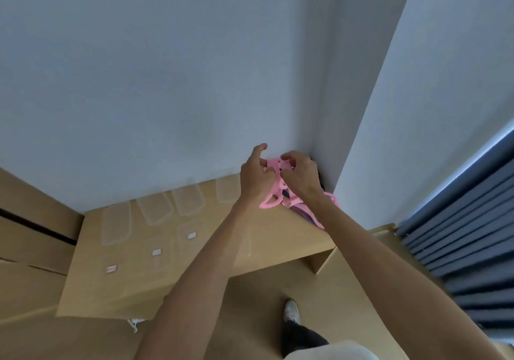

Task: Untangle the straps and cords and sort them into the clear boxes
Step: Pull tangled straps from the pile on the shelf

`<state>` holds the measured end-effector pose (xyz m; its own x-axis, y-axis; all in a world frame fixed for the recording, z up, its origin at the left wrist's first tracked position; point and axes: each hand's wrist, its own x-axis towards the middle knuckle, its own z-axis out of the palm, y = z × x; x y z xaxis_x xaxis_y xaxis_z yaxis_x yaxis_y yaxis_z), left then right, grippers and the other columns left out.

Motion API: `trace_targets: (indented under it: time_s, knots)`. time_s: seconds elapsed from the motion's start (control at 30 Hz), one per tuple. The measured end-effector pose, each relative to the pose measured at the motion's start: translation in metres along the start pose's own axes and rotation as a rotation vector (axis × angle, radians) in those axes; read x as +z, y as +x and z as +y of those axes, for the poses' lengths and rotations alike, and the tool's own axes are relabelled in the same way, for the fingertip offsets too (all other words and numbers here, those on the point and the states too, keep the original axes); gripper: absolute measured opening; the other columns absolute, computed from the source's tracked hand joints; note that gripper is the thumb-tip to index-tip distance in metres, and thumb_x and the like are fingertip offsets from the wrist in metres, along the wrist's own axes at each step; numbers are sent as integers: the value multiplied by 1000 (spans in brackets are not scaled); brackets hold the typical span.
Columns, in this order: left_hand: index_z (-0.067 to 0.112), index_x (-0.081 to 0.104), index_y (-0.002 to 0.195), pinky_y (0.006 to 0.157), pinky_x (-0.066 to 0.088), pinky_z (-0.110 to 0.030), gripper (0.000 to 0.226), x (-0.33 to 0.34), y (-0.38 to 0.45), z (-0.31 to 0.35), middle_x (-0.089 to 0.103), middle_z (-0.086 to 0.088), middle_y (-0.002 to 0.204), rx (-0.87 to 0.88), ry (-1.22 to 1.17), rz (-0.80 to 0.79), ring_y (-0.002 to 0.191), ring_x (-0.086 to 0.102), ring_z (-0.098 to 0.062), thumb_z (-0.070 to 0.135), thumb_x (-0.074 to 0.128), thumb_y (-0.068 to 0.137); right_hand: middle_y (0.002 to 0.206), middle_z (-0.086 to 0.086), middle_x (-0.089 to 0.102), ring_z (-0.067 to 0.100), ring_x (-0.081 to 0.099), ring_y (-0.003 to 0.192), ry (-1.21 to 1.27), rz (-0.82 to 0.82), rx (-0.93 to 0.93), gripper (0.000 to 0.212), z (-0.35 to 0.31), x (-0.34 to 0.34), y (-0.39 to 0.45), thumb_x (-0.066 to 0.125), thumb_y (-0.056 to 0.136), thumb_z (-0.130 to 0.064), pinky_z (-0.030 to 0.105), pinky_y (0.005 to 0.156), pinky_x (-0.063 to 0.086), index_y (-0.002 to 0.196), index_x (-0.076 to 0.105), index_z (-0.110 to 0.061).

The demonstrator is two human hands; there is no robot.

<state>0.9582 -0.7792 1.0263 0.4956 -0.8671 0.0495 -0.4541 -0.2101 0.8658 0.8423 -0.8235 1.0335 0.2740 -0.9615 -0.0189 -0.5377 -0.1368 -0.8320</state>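
Note:
A tangle of pink straps (274, 197) hangs between my two hands, lifted above the right end of the wooden table (267, 237). My left hand (254, 177) pinches the top of the pink strap from the left, index finger raised. On the other side my right hand (300, 177) grips the same strap, fingers curled round it. Darker purple cords (306, 212) lie under the pink ones on the table's right edge. Several clear boxes (187, 202) sit open along the wall side of the table, and clear lids (190, 236) with white labels lie in front of them.
A white wall rises right behind the table, with a corner at the right. Blue-grey curtains (459, 237) hang to the right. A wooden cabinet (33, 237) stands at the left. My shoe (291, 310) is on the wooden floor below the table's front edge.

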Motion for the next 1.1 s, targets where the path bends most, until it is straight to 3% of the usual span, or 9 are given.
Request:
trace_targets:
  time_s: [0.17, 0.27, 0.37, 0.4, 0.5, 0.7, 0.83, 0.97, 1.1]
  knots:
    - [34, 35, 152, 64, 42, -8, 77, 12, 62, -10, 60, 20, 87, -12, -5, -96, 78, 60, -3, -1, 48, 85, 115, 8, 71, 25, 66, 103, 21, -3, 9, 40, 2, 9, 63, 55, 85, 6, 39, 92, 53, 120, 68, -8]
    - [34, 33, 154, 68, 42, -2, 79, 23, 92, -17, 69, 3, 96, -2, -18, -132, 83, 62, -11, -3, 53, 87, 112, 8, 72, 26, 66, 99, 16, -4, 5, 41, 8, 14, 93, 54, 81, 8, 37, 89, 54, 117, 68, -7]
    - [36, 32, 153, 75, 52, -18, 79, 40, 121, -28, 69, -5, 96, -43, -54, -178, 83, 67, -23, -2, 54, 88, 111, 7, 72, 25, 65, 97, 4, -2, 37, 43, 22, 20, 119, 54, 80, 10, 34, 85, 54, 117, 68, -7]
    - [36, 32, 153, 74, 55, -26, 79, 46, 130, -33, 68, 1, 92, -55, -58, -206, 78, 68, -19, -1, 53, 87, 112, 8, 72, 23, 65, 96, 5, -3, 52, 44, 28, 23, 127, 54, 80, 11, 31, 84, 53, 118, 68, -7]
    - [32, 36, 152, 67, 50, -14, 77, 63, 154, -55, 62, 16, 84, -70, -51, -267, 68, 62, 4, 1, 51, 84, 118, 8, 70, 12, 57, 95, -34, -28, 81, 47, 52, 34, 151, 54, 82, 13, 16, 80, 45, 123, 66, -6]
    - [19, 46, 146, 98, 47, -27, 68, 100, 191, -87, 57, -1, 136, -107, -17, -414, 119, 55, -15, -8, 47, 84, 113, 7, 70, 21, 63, 95, -57, -2, 224, 45, 96, 56, 187, 52, 81, 12, 3, 69, 40, 116, 68, -10]
    - [9, 54, 140, 94, 54, -36, 54, 128, 202, -109, 62, -11, 133, -208, 65, -585, 109, 63, -20, -3, 50, 87, 120, 10, 70, 29, 64, 104, -97, -40, 423, 46, 131, 73, 193, 55, 84, 6, 26, 83, 48, 125, 67, -10]
    - [4, 60, 126, 88, 50, -40, 39, 150, 190, -136, 66, -13, 115, -184, 243, -751, 104, 62, -31, 3, 52, 89, 120, 11, 68, 31, 59, 114, -147, -129, 574, 42, 161, 87, 183, 57, 87, -1, 29, 88, 44, 127, 65, -10]
    - [10, 59, 119, 69, 48, -35, 32, 154, 184, -156, 66, -7, 105, -114, 390, -829, 94, 61, -27, 10, 55, 87, 96, 4, 57, 29, 57, 90, -169, -144, 618, 39, 176, 91, 171, 60, 79, 2, 23, 64, 40, 116, 68, -5]
